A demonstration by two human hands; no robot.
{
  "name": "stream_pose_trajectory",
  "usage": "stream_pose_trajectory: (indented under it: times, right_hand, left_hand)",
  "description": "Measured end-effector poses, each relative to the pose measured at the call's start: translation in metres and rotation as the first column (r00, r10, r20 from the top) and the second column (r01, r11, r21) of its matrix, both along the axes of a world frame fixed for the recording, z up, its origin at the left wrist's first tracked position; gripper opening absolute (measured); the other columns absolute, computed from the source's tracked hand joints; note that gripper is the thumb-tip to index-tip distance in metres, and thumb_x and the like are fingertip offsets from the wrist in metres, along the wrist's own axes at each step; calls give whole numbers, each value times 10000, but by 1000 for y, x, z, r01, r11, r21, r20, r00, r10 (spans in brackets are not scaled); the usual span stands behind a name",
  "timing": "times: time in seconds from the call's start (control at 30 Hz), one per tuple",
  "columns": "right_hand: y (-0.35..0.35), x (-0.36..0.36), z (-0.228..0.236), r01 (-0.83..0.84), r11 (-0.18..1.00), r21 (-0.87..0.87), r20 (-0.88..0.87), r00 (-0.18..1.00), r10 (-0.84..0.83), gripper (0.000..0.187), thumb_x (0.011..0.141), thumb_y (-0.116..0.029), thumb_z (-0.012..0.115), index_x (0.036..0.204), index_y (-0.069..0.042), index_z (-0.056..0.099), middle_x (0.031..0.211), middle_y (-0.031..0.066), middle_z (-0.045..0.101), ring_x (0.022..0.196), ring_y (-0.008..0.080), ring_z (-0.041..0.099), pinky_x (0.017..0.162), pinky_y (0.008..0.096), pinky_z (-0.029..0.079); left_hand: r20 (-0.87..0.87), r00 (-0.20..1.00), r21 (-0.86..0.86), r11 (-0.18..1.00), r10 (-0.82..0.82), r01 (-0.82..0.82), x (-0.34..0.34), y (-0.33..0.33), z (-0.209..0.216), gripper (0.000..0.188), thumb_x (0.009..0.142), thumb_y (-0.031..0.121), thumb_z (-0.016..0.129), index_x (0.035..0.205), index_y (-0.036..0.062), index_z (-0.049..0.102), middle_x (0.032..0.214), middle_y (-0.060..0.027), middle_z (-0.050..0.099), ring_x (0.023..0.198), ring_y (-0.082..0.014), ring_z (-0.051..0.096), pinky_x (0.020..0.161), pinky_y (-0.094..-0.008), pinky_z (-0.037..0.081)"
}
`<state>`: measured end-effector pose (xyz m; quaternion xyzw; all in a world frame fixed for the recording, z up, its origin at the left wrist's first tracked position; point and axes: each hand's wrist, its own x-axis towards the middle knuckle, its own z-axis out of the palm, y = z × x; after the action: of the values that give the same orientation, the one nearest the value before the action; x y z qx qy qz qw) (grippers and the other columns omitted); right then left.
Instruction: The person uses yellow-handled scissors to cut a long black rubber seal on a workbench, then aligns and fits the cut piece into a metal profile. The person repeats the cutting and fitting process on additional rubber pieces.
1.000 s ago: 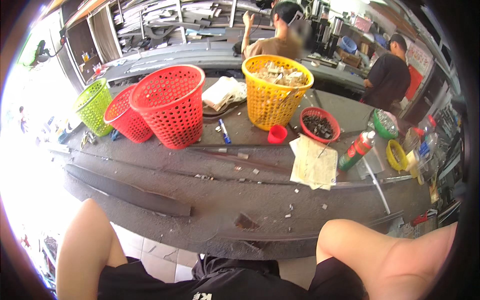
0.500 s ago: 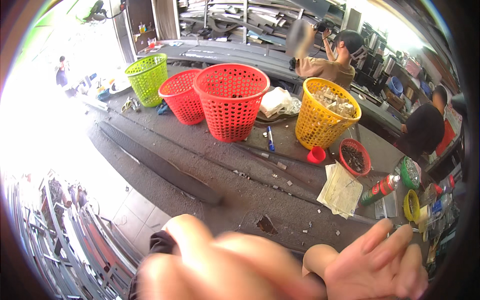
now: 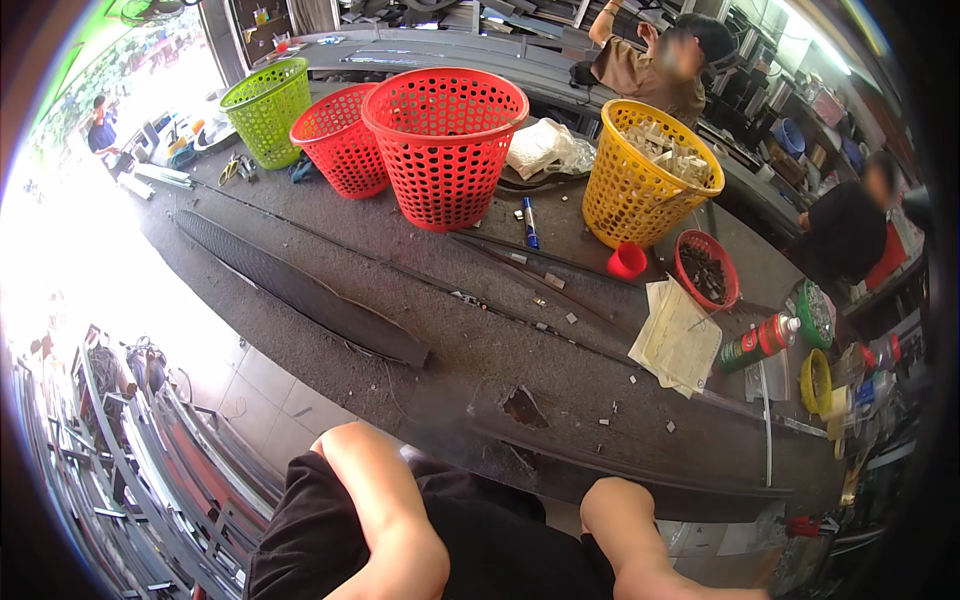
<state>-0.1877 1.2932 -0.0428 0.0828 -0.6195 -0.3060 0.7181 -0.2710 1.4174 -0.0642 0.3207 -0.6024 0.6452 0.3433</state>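
A: Hands? Only 2 bare forearms, left (image 3: 385, 510) and right (image 3: 640, 545), show at the bottom edge; grip unknowable.

B: Nearest thing: dark workbench edge (image 3: 560, 465). 4 mesh baskets stand far back, presumably sorting bins.

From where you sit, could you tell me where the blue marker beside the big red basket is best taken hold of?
Grip the blue marker across the middle of its barrel, coming straight down from above. It lies flat on the dark worktop, pointing roughly toward you, clear of the red basket on its left, so both long sides look free for pinching.
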Motion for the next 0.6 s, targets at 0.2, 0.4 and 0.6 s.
stream_pose_trajectory:
  times: [0.2,0.4,0.6]
  right_hand:
    - [0,81,-81,-183,644,-743,330,737,590,425,1046,-336,520,1336,-26,533,1381,151,569,1340,275,499,1092,530,366]
    - [-15,78,-165,-392,-585,-710,-235,915,-328,184,918,-144,715,1046,-22,768,995,128,755,917,265,706,842,351,522]
    - [28,39,-192,-484,-386,-786,-235,810,-537,124,941,-90,675,952,-1,760,899,110,756,884,191,694,818,310,511]
  left_hand:
    - [-72,888,386,833,455,-396,15,43,-72,375,1044,47,459,1399,19,578,1446,-127,569,1409,-223,470,1206,-400,372]
    - [-681,-86,706,621,728,-340,-12,116,-158,347,805,158,772,1122,38,700,1035,-94,709,956,-300,697,798,-426,575]
    - [-630,-644,776,333,434,-535,-82,198,-226,190,805,138,788,990,117,752,935,-25,684,914,-256,651,813,-408,537]
